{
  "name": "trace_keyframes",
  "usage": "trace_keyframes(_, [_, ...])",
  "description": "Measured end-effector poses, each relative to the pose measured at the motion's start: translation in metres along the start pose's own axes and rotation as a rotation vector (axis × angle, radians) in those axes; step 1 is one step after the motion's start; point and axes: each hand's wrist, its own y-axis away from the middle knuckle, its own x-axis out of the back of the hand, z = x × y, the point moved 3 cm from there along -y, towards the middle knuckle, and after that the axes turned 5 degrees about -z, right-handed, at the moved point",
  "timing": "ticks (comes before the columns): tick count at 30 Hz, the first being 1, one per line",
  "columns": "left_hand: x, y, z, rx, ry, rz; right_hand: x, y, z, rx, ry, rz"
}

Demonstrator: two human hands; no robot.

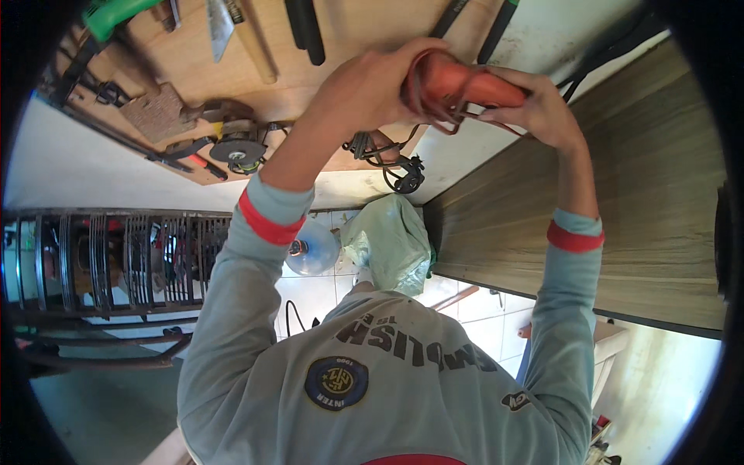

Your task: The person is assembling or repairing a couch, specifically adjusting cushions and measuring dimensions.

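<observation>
Up in front of me, both hands hold an orange-red rounded object (496, 89) with a reddish cord (422, 93) looped around it. My left hand (380, 85) is wrapped about its left end, where most of the loops lie. At the tapered right end, my right hand (546, 112) grips with fingers above and the thumb below, close to a strand of cord. Its exact kind is not clear, since fingers and cord cover much of it. Below my left hand, a black cable (387, 163) with a plug is bundled at the wooden board's edge (325, 174).
Left on the board are an angle grinder (239, 147), a wooden-handled blade tool (252, 43) and a green-handled tool (116, 15). A wood-grain panel (589, 186) runs along the right. Lower down are a metal rack (139, 260), a blue water jug (316, 252) and a greenish plastic bag (394, 244).
</observation>
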Motion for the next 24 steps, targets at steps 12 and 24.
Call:
trace_keyframes(12, [-0.055, 0.077, -0.021, 0.187, -0.324, 0.049, -0.071, -0.015, 0.022, 0.120, 0.675, 0.031])
trace_keyframes(24, [-0.190, 0.137, 0.035, 0.056, 0.415, -0.320, -0.292, 0.286, 0.132, -0.765, 0.164, 0.216])
